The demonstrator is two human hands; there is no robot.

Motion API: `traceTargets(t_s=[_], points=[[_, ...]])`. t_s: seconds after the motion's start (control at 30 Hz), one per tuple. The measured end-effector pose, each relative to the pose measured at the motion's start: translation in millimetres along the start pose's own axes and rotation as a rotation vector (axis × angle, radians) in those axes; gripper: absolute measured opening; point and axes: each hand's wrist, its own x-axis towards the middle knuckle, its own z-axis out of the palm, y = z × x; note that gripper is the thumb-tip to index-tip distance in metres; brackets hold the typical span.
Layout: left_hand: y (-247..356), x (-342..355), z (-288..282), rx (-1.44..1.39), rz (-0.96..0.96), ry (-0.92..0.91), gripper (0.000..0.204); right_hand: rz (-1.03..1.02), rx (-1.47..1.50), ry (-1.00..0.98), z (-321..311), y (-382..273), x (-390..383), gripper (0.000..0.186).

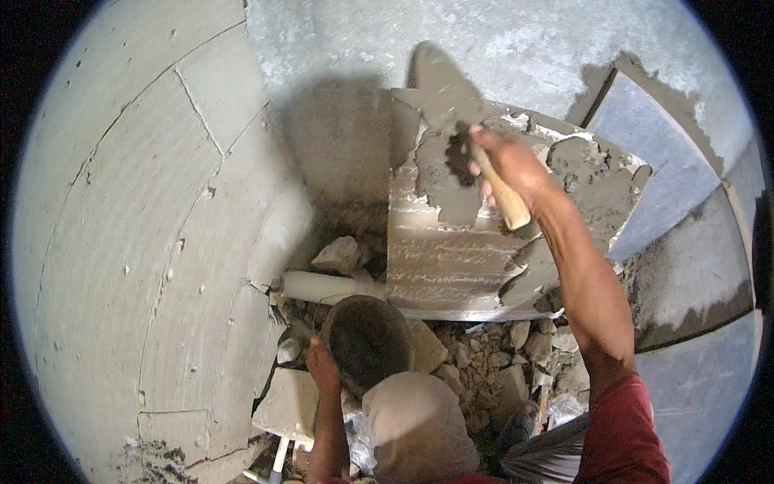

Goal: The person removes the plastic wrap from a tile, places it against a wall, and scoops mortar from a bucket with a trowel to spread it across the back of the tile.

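My right hand (516,167) is closed round the wooden handle of a trowel (442,87). Its mortar-coated blade, slightly blurred, points away over the far left corner of a large tile (447,270). Grey mortar (592,169) covers the tile's far and right parts in uneven lumps; the near left part shows bare, wet-looking streaks. On the lower left, my left hand (324,367) has its fingers closed at the left rim of a dark round bucket (405,332). The bucket tilts beside my knee, its inside dark.
Bluish tiles (657,145) with mortar at their edges stand on the right. A cracked plastered wall (121,218) rises on the left. A pale pipe (326,285) and broken stones (492,363) lie round the bucket. A pale block (286,402) sits near my left arm.
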Motion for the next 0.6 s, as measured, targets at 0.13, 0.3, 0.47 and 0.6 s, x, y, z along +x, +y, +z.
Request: traceTargets(t_s=[0.13,0.3,0.47,0.6], points=[[6,-1,5,0.021,-0.14,-0.119,0.049,-0.402,-0.461,0.632,-52,67,32,0.041],[-34,20,2,0.362,-0.018,-0.051,0.05,-0.276,-0.184,0.244,-23,88,-61,0.039],[6,5,-5,0.2,-0.197,-0.246,0.057,-0.247,-0.981,-0.453,2,211,-113,0.051],[4,-6,4,-0.041,-0.218,-0.226,0.059,-0.211,-1.127,-0.579,49,280,-110,0.042]])
